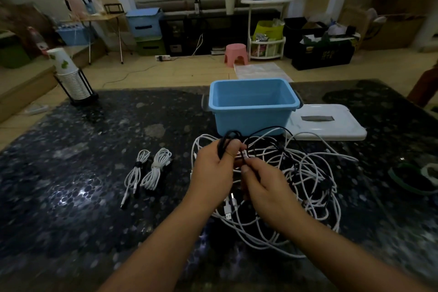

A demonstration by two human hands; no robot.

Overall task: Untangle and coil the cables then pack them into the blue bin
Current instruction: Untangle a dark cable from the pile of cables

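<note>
- No brand or label can be read; the yellow print on the black crate on the floor is too blurred to make out.
- The left hand grips a looped black cable, fingers curled round it, the loops rising above the thumb.
- The right hand pinches a cable strand between thumb and fingertips, just beside the left hand; which strand, I cannot tell.
- Both hands sit over the tangle of white cables on the dark speckled table, with USB plugs showing below the hands.
- The blue bin stands open just behind the tangle, its white lid flat to its right.
- Two coiled white cables, each tied, lie left of the hands, apart from them.
</note>
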